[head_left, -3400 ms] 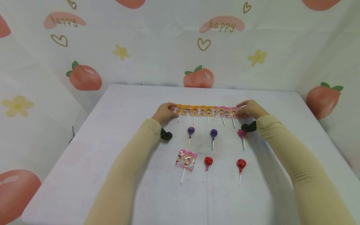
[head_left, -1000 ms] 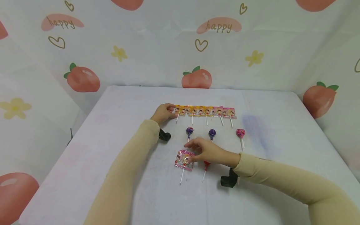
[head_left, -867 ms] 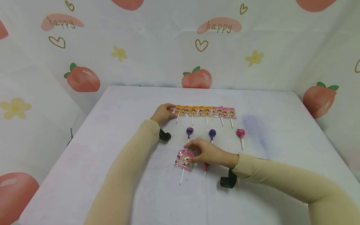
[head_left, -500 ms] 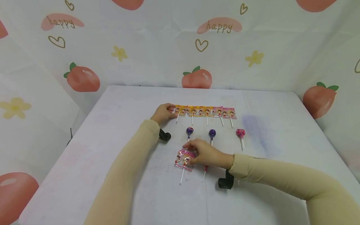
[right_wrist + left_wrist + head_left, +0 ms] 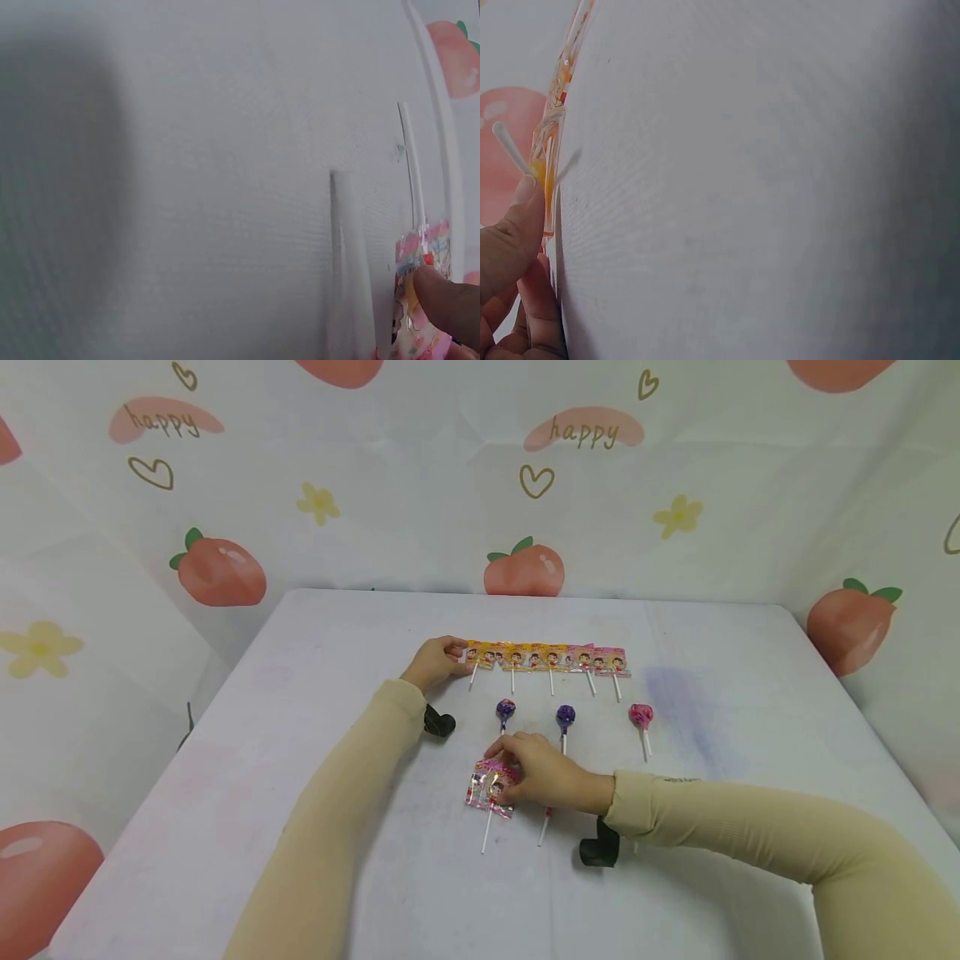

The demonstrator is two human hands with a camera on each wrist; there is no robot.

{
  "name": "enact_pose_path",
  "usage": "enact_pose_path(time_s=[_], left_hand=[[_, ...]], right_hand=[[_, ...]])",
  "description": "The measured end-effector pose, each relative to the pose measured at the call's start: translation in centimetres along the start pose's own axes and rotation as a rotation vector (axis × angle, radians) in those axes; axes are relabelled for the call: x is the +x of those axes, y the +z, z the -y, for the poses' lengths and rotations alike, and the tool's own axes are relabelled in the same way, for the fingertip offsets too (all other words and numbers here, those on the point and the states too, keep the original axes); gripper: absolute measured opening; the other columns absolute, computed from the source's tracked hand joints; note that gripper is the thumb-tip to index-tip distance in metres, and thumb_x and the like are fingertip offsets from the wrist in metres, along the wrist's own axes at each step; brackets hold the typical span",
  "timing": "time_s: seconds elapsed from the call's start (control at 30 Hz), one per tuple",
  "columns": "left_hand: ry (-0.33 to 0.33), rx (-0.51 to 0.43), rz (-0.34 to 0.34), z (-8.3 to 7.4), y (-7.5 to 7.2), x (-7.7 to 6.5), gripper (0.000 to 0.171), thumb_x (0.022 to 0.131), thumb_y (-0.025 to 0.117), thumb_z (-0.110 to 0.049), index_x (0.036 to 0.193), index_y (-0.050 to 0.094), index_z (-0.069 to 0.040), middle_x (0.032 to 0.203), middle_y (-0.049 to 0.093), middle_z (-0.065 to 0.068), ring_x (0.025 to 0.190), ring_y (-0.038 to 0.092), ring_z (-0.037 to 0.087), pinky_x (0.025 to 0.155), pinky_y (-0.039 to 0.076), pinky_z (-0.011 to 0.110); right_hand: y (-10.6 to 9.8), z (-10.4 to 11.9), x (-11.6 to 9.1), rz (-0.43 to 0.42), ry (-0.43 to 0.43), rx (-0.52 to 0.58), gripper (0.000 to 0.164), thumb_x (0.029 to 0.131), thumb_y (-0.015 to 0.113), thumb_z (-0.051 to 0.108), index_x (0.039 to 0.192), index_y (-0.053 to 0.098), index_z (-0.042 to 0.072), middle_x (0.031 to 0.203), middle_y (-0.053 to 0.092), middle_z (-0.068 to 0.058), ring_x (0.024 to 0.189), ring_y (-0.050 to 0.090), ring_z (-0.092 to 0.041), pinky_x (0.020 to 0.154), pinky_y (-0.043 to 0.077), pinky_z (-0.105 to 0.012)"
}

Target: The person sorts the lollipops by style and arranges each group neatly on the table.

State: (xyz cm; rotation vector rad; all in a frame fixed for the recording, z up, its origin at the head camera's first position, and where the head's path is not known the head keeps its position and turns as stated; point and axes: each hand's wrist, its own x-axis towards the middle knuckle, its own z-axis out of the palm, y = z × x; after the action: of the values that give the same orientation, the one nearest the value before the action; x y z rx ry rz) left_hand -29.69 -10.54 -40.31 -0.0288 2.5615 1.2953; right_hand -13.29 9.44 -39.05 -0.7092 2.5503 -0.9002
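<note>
In the head view, my left hand (image 5: 437,662) pinches the outer edge of an orange-wrapped lollipop (image 5: 482,654), the leftmost of a row of flat-packed lollipops, orange then pink. The left wrist view shows the thumb (image 5: 521,217) against that wrapper and the fingers behind it. Nearer the front, my right hand (image 5: 551,774) pinches a pink-wrapped lollipop (image 5: 477,787) by its right side, thumb on the printed face and fingers at the top edge. Its white stick (image 5: 487,833) points toward the front. Right beneath that hand, a red lollipop (image 5: 545,822) is mostly hidden.
Between the row and my right hand lie a purple lollipop (image 5: 506,708), a second purple lollipop (image 5: 566,716) and a round pink lollipop (image 5: 641,716). My right forearm covers another lollipop. A printed peach backdrop (image 5: 420,485) stands behind the white table (image 5: 300,710).
My right hand has left the right end of the row, come down to the pink-wrapped lollipop and closed on it, bending its wrapper slightly. My left hand stays at the row's left end.
</note>
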Motion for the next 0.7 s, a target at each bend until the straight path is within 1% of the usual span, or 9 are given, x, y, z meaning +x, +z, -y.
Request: enact_pose_path(time_s=[0.2, 0.4, 0.57, 0.7], left_hand=[[0.006, 0.007, 0.005, -0.1, -0.1, -0.2, 0.051, 0.086, 0.075, -0.015, 0.133, 0.056, -0.011, 0.120, 0.055, 0.009, 0.102, 0.048, 0.022, 0.094, 0.040, 0.035], [0.018, 0.018, 0.002, -0.1, 0.0, -0.2, 0.050, 0.086, 0.074, -0.016, 0.133, 0.057, -0.011, 0.119, 0.056, 0.010, 0.101, 0.048, 0.021, 0.093, 0.040, 0.035], [0.006, 0.022, -0.002, -0.1, -0.1, -0.2, 0.051, 0.086, 0.074, -0.016, 0.134, 0.056, -0.012, 0.120, 0.055, 0.009, 0.102, 0.048, 0.021, 0.094, 0.040, 0.035], [0.003, 0.019, -0.004, 0.0, 0.0, -0.1, 0.051, 0.086, 0.074, -0.016, 0.134, 0.056, -0.012, 0.120, 0.055, 0.009, 0.102, 0.048, 0.022, 0.094, 0.040, 0.036]], right_hand=[[-0.4, -0.1, -0.1, -0.003, -0.014, 0.076, 0.047, 0.075, 0.083, 0.012, 0.115, 0.060, 0.012, 0.094, 0.057, 0.000, 0.085, 0.051, -0.013, 0.076, 0.045, -0.027], [-1.1, -0.1, -0.3, -0.008, 0.016, 0.139, 0.046, 0.078, 0.081, 0.012, 0.118, 0.060, 0.013, 0.099, 0.058, -0.002, 0.082, 0.053, -0.013, 0.072, 0.047, -0.024], [-1.6, 0.0, -0.5, -0.023, 0.006, 0.158, 0.049, 0.077, 0.082, 0.012, 0.121, 0.061, 0.011, 0.104, 0.060, -0.005, 0.078, 0.054, -0.013, 0.068, 0.047, -0.024], [-2.1, 0.0, -0.6, -0.031, 0.008, 0.174, 0.050, 0.078, 0.081, 0.014, 0.123, 0.061, 0.014, 0.107, 0.062, -0.005, 0.079, 0.056, -0.013, 0.069, 0.049, -0.025]])
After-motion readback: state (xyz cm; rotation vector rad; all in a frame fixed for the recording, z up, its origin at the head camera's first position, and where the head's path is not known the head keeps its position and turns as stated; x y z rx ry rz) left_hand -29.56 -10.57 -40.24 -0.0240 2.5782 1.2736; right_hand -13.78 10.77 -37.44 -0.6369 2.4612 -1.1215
